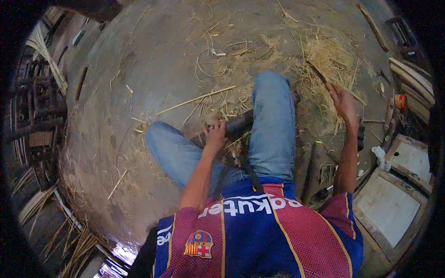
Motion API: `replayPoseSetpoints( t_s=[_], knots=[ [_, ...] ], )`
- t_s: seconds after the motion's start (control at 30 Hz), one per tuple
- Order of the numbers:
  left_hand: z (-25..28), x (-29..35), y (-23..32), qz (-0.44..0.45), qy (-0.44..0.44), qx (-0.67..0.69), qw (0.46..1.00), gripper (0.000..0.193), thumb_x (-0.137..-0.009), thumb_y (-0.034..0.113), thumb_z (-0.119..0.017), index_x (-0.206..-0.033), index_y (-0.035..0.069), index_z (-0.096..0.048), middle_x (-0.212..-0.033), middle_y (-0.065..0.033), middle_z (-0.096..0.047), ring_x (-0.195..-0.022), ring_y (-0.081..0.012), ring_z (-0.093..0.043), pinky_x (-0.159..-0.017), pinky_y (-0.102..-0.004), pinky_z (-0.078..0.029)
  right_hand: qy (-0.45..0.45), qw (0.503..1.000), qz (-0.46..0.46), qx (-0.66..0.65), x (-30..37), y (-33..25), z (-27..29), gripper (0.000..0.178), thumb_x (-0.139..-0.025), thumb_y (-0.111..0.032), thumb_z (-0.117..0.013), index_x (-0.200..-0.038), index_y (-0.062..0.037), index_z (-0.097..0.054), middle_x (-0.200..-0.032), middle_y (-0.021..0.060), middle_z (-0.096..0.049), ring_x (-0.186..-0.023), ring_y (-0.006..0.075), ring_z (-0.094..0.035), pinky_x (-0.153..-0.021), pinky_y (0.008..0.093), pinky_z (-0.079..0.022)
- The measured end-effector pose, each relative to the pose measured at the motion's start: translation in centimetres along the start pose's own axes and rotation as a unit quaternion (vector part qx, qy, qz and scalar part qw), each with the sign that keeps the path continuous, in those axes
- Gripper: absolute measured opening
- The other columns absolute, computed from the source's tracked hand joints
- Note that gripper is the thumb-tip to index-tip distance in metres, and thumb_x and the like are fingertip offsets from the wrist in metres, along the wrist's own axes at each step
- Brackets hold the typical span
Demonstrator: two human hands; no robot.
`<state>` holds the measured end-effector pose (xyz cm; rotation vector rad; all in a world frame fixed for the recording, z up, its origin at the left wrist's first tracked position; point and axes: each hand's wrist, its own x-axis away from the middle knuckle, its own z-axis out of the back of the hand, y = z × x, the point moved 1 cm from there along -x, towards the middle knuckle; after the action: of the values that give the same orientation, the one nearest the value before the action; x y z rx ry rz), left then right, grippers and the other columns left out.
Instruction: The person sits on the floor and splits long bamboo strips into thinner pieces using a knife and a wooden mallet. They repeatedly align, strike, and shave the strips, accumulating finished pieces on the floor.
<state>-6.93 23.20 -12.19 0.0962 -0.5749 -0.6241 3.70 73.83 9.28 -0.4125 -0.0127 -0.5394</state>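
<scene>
My right hand (344, 104) is out to the right, closed round the handle of a long, dark-bladed knife (317, 73). The blade points up and left, over the edge of a heap of pale shavings (331, 53). Between my bent knees, my left hand (215, 135) has its fingers curled at the near end of a dark log (241, 121). Whatever those fingers pinch is too small to make out. Just beyond this hand, a thin pale strip (197, 100) lies slantwise on the ground among loose fibres.
Two framed white panels (387, 208) lie at the lower right, with a red-orange tin (400, 101) farther up. Stacked pale slats (412, 78) line the right edge. Dark wooden racks (34, 111) and bundled strips (39, 199) stand at the left. Shavings litter the earthen floor (106, 134).
</scene>
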Motion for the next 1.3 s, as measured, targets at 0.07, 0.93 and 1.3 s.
replayPoseSetpoints(
  t_s=[0.07, 0.93, 1.3],
  knots=[
    [0.3, -0.1, 0.5, -0.002, 0.014, 0.012, 1.0, 0.09, -0.078, 0.031, -0.076, -0.15, 0.02, -0.023, -0.148, -0.0205, -0.032, -0.11, -0.0404, -0.06, -0.099, -0.0757, -0.026, -0.005, 0.998, 0.055, -0.002, -0.1, -5.1, 1.9, 0.048, -0.094, -0.037, -0.058, -0.131, -0.0061, -0.057, -0.126, 0.0165, -0.063, -0.115, 0.0344, -0.06, -0.099, 0.0412, -0.046],
    [3.1, 1.2, 1.1, 0.027, 0.071, 0.016, 0.997, 0.084, -0.072, 0.017, -0.078, -0.144, 0.023, -0.036, -0.141, -0.0165, -0.041, -0.117, -0.0388, -0.055, -0.102, -0.0667, -0.025, -0.407, 0.906, 0.114, 0.018, -9.3, -18.3, -11.4, 0.046, -0.081, -0.05, -0.072, -0.109, -0.0141, -0.073, -0.081, 0.0027, -0.071, -0.068, 0.0128, -0.063, -0.054, 0.0319, -0.05],
    [7.5, 0.5, -0.3, 0.074, 0.161, 0.082, 0.981, 0.085, -0.07, 0.015, -0.081, -0.144, 0.024, -0.039, -0.137, -0.0126, -0.042, -0.123, -0.0363, -0.044, -0.102, -0.0649, -0.023, -0.092, 0.983, 0.113, 0.113, -4.0, -15.1, 1.8, 0.045, -0.091, -0.051, -0.059, -0.115, -0.0146, -0.07, -0.103, 0.0143, -0.071, -0.095, 0.0343, -0.067, -0.083, 0.0412, -0.051]
  ],
)
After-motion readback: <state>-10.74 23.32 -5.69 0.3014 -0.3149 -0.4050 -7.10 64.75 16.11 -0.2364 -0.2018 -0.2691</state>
